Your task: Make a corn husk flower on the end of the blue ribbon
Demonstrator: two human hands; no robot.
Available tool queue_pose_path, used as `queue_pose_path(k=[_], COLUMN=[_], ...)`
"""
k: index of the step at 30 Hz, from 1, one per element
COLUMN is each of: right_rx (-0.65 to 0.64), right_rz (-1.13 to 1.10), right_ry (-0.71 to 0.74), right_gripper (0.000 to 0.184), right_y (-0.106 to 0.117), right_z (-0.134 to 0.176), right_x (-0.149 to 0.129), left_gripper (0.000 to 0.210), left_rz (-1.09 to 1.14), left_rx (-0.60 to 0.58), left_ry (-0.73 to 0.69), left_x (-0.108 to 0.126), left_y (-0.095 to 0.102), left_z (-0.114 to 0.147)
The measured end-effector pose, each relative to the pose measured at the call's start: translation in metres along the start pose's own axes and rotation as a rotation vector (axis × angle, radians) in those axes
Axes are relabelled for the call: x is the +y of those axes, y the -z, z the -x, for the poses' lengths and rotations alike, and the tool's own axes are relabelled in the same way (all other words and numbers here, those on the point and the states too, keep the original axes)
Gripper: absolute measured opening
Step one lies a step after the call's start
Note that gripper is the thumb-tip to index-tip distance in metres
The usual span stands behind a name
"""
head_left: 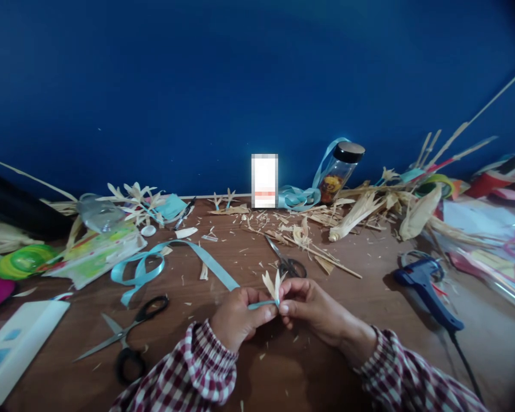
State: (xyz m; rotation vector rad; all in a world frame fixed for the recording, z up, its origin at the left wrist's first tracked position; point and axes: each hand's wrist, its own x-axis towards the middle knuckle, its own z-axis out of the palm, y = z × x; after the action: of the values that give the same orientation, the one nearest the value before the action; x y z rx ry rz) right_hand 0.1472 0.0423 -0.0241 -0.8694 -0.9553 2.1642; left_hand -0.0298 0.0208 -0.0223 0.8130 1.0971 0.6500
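Note:
Between my two hands stands a small pale corn-husk flower (273,286), its pointed petals upright. My left hand (241,316) is closed on the light blue ribbon (217,269), which runs under the thumb to the flower's base. From that hand the ribbon trails back and left into loose loops. My right hand (313,309) pinches the flower at its base with thumb and fingers; its stem is hidden. Large open-bladed scissors (124,335) lie to the left of my left hand. A smaller pair of scissors (289,266) lies just behind my right hand.
A blue glue gun (429,289) with its cord lies at the right. Behind are a tilted jar (338,174), corn husks (356,214) and scattered scraps. Finished-looking husk flowers (139,200) rest at the back left. A white power strip (23,346) sits at the left edge.

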Motion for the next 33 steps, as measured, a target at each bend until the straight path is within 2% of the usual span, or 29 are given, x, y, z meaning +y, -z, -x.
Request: queue_pose_path(k=[7, 13, 20, 26, 29, 33], right_rx=[-0.015, 0.022, 0.075, 0.14, 0.153, 0.174], right_rz=[-0.023, 0.034, 0.11, 0.224, 0.308, 0.373], right_ry=[0.041, 0.045, 0.056, 0.063, 0.075, 0.089], right_gripper=[0.019, 0.021, 0.025, 0.03, 0.029, 0.029], right_y=[-0.003, -0.004, -0.006, -0.006, -0.005, -0.004], right_z=[0.002, 0.001, -0.001, -0.002, -0.002, -0.001], right_x=[-0.001, -0.002, -0.002, 0.0, 0.0, 0.0], left_gripper=[0.043, 0.033, 0.013, 0.011, 0.011, 0.011], left_rz=[-0.059, -0.134, -0.364, -0.599, -0.654, -0.603], left_rx=[0.036, 0.158, 0.392, 0.537, 0.555, 0.499], left_ry=[0.005, -0.025, -0.276, -0.512, -0.563, -0.553], left_x=[0.002, 0.005, 0.009, 0.0, 0.0, 0.0], left_y=[-0.002, -0.006, -0.018, -0.027, -0.028, -0.026], left_z=[-0.001, 0.002, 0.007, 0.01, 0.012, 0.011])
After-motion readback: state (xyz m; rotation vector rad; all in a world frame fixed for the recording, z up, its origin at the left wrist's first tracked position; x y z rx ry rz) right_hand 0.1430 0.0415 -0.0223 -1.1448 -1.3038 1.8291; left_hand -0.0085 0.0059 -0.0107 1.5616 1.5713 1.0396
